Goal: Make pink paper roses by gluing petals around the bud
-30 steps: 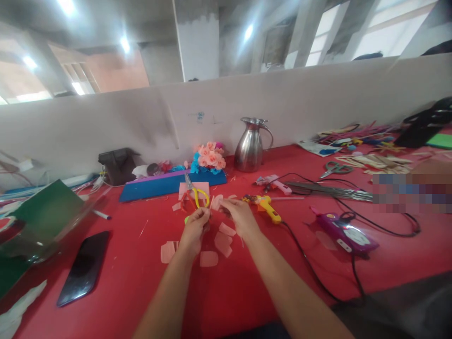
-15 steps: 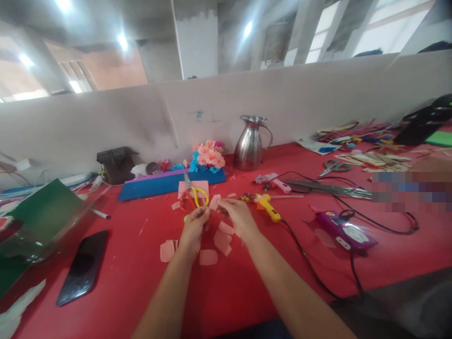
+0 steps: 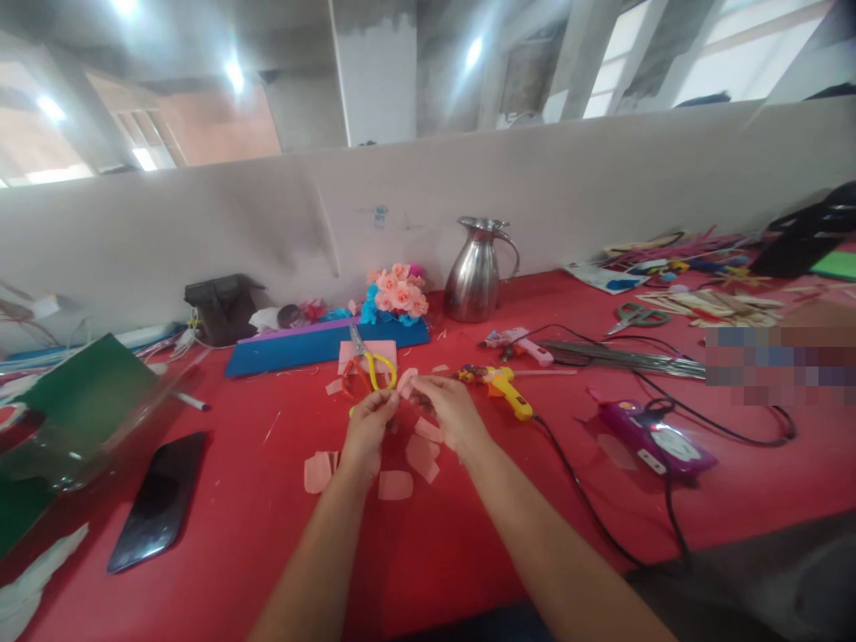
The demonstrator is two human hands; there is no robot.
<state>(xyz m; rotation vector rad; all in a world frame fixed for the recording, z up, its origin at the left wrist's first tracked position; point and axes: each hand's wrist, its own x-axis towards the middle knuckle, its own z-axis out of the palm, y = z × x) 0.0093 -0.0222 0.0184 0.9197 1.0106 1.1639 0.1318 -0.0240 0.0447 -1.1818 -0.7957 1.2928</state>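
Between my two hands is a small pink paper petal (image 3: pixel 407 383), its edge looking curled. My left hand (image 3: pixel 370 426) pinches its left side with thumb and forefinger. From the other side my right hand (image 3: pixel 455 410) grips it with closed fingers. Several cut pink paper pieces (image 3: pixel 395 485) lie on the red table below and around my hands. Scissors with yellow and red handles (image 3: pixel 382 369) rest just beyond my left hand, partly over a pink paper stack (image 3: pixel 386 348). Right of my right hand lies a yellow glue gun (image 3: pixel 512 393).
A steel jug (image 3: pixel 473 276) stands at the back, near pink paper flowers (image 3: pixel 401 294) and a blue sheet (image 3: pixel 300 350). A black phone (image 3: pixel 158 499) lies left. To the right are a pink glue gun (image 3: pixel 528 346), wires (image 3: pixel 621 357), a purple power box (image 3: pixel 659 437), cables and grey scissors (image 3: pixel 637 316).
The pink paper petal has turned slightly between my fingers and looks more curled. Both hands stay in nearly the same place.
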